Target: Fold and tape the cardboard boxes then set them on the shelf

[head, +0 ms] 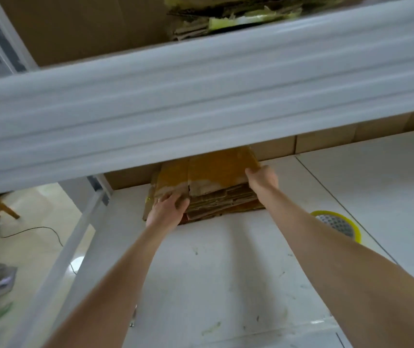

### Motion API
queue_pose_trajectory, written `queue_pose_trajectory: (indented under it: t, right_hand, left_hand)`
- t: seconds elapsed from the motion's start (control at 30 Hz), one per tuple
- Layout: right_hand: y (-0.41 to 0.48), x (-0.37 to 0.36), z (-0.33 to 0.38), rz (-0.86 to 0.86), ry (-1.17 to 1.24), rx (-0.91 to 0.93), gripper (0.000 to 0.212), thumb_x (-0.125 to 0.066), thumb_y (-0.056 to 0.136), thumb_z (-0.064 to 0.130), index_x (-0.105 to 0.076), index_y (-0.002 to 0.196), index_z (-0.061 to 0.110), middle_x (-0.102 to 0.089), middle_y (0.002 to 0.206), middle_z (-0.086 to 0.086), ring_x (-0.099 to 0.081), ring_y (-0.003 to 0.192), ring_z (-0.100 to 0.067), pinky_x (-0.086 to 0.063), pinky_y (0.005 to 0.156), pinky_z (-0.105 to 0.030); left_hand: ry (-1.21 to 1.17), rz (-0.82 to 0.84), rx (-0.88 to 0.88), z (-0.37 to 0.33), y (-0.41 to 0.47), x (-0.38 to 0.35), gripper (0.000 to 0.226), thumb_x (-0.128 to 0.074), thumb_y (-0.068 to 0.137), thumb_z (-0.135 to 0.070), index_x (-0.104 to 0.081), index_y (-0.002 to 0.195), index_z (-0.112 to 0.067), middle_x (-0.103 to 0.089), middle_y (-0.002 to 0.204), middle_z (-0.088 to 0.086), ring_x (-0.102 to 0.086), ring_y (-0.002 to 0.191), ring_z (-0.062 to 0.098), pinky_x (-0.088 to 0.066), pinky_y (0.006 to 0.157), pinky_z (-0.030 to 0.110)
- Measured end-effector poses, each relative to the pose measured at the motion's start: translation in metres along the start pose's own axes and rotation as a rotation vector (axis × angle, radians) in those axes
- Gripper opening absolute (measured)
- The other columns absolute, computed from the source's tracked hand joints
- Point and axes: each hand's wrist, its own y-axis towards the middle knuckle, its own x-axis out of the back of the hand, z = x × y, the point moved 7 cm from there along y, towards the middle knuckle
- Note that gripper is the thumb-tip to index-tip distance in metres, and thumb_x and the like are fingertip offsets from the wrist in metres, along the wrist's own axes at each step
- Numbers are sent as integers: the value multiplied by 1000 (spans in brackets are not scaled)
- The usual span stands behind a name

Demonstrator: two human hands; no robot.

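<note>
2 hands are on the pile now, reaching in under the white beam (200, 101) of the rack. The stack of flattened boxes (216, 194) sits far back on the white shelf (226, 272), close to the brown cardboard at the rear. The left hand (167, 212) is curled around the near left corner, fingers over the top sheet and palm against the edge. The right hand (262, 179) is closed on the far right corner of the top sheet, pinching it. Judging by the look, this is light stuff, stiff across the panels but floppy along the creases, with worn, ragged edges that could tear or slip apart in layers. The top sheet carries glossy amber tape, likely slick under fingers. Best hold seems to be opposite corners, as here, thumbs on top, so 1 sheet comes away flat. A yellow roll of tape (336, 224) lies on the shelf just right of the right forearm, well apart from the pile.
</note>
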Motion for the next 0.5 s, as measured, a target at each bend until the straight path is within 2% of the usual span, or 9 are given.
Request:
queue_pose_trajectory:
  t: [0.03,0.1,0.17,0.23,0.33,0.4,0.5]
  right_hand:
    - [3,2,-1,-22,52,-13,14,-52,92,22,-59,104,18,-61,87,-4,-58,73,-22,-51,65,-35]
    - [6,3,-4,-6,245,-45,21,-57,91,10,-62,109,20,-59,79,1,-56,72,-17,-55,72,-36]
    - [-1,5,-7,62,441,-78,25,-61,90,3,-59,108,19,-58,86,3,-57,83,-17,-54,71,-32]
    - [-14,7,-14,134,559,-104,25,-63,89,1,-56,103,20,-59,96,2,-57,93,-17,-53,70,-29]
    - [-37,16,-31,209,646,-96,21,-59,91,-1,-54,97,18,-58,101,-1,-56,94,-19,-53,81,-33]
    - [-51,23,-40,246,689,-81,20,-56,92,-1,-54,95,18,-60,101,-3,-58,96,-22,-53,80,-31]
    - [-71,28,-44,314,773,-51,23,-55,92,-3,-55,92,21,-62,104,-5,-60,96,-23,-51,74,-28]
  left_hand:
    - [-26,-18,-4,2,-2,1,44,-33,98,-51,-47,134,-30,-46,141,5,-42,128,29,-41,102,46]
    - [-92,-55,45,7,-5,5,43,-34,98,-51,-50,131,-28,-52,135,6,-49,120,29,-44,98,47]
    - [-168,-103,122,13,-5,13,49,-39,96,-51,-42,137,-24,-49,134,10,-51,118,32,-45,96,49]
    - [-268,-218,194,16,-6,29,60,-44,95,-50,-31,144,-19,-41,141,14,-46,124,35,-43,99,51]
    - [-414,-365,290,24,-10,56,78,-47,90,-58,-18,150,-17,-29,151,14,-35,134,34,-36,105,51]
    - [-529,-328,338,32,-9,59,83,-47,87,-63,-18,150,-17,-33,150,13,-39,132,34,-39,104,50]
    - [-627,-227,350,38,-16,54,75,-53,85,-62,-38,138,-11,-55,130,12,-55,115,33,-46,97,47]
